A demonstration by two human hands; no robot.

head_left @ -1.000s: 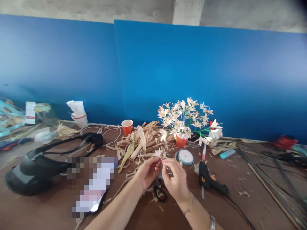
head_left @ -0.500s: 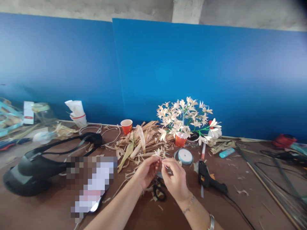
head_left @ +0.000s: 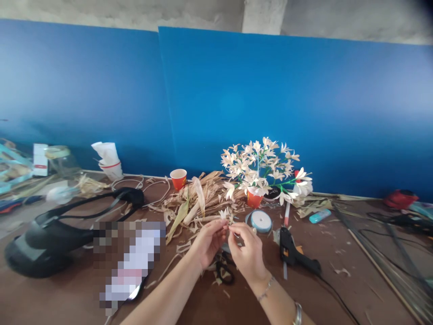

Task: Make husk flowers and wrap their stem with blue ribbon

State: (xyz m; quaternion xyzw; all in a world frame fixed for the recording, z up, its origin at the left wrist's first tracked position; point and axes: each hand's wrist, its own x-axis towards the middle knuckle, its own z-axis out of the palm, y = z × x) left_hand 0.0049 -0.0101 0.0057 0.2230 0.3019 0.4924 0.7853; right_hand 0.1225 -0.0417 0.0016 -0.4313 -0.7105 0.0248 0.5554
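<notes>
Head view: white flower held above the middle of the worktop, whose near edge lies out of frame; left hand pinches it at the base, thumb against forefinger; right hand just beside, thumb and fingertips drawn close together, whether gripping the stem cannot be told; stem hidden by fingers, so its line is not readable; petals point up and toward the worktop's back edge, bloom's long axis roughly upright; petals blend into the pale husks behind; black scissors below the hands, handle loops showing, remainder covered; phone toward the near left corner, screen pixelated; both forearms cut off at the bottom of frame.
</notes>
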